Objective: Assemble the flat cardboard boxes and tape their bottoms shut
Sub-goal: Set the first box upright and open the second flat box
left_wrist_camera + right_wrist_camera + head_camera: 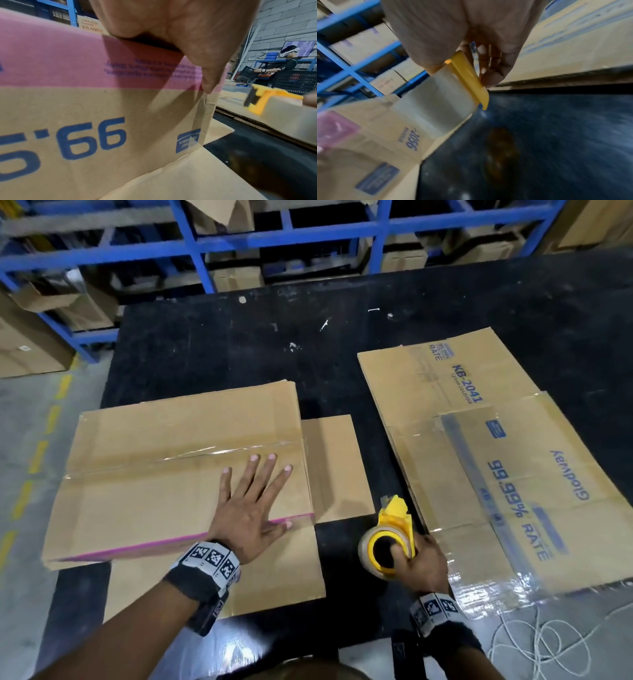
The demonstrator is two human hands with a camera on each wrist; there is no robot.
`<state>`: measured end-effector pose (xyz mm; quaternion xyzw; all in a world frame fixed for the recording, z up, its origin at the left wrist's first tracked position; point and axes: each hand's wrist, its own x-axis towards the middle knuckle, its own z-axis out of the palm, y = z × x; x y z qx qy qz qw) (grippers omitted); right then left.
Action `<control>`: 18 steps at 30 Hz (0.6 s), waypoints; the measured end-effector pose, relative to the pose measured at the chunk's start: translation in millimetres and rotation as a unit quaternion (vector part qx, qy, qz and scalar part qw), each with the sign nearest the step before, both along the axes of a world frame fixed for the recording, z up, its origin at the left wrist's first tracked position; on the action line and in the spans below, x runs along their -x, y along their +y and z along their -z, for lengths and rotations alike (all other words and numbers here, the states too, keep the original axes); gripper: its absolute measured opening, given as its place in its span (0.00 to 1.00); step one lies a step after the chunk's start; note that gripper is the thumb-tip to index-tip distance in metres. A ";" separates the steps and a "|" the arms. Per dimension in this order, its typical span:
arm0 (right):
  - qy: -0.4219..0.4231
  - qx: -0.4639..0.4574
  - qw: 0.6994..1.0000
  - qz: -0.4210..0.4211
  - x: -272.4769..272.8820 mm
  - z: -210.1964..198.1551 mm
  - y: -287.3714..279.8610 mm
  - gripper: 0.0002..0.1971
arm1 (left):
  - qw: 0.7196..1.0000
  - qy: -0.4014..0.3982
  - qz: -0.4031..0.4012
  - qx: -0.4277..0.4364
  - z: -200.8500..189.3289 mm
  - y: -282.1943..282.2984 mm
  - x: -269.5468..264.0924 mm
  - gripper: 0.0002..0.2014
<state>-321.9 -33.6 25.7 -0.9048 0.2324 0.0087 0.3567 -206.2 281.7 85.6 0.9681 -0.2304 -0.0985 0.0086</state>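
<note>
On the table (212,344), the box (164,474) stands at 9 o'clock with a hand (251,508) flat on it. The tape dispenser (390,537) sits at 5 o'clock; flattened cartons (479,460) lie at 3 o'clock. Shelving (274,237) runs behind at 12 o'clock.

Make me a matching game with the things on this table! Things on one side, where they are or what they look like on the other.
Things:
1. left hand
2. tape dispenser
3. flat boxes
4. table

Clues:
A. black
B. yellow, in the right hand
C. lying flat, blue print
D. spread on the taped box

Pairs: 1-D, 2-B, 3-C, 4-A
</note>
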 end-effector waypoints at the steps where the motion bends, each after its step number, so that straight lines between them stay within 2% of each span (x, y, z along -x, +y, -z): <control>1: 0.031 0.010 0.999 0.002 5.0 7.6 -0.9 0.35 | 1.000 0.002 0.000 0.001 -0.1 0.1 -0.5 0.48; 7: 0.124 0.045 0.991 -0.026 16.4 46.0 1.6 0.21 | 1.000 0.009 -0.005 -0.002 -3.4 1.0 -0.8 0.49; 13: 0.163 0.065 0.984 -0.038 15.3 59.5 8.1 0.22 | 0.999 0.033 -0.001 0.027 -12.1 3.6 -0.6 0.52; 14: 0.173 0.061 0.982 -0.038 15.9 61.2 7.7 0.24 | 0.998 0.041 0.000 0.039 -14.3 4.8 -0.5 0.52; 18: 0.173 0.052 0.984 -0.002 14.3 45.4 5.4 0.48 | 0.983 0.066 -0.013 0.168 -28.7 19.0 -0.4 0.49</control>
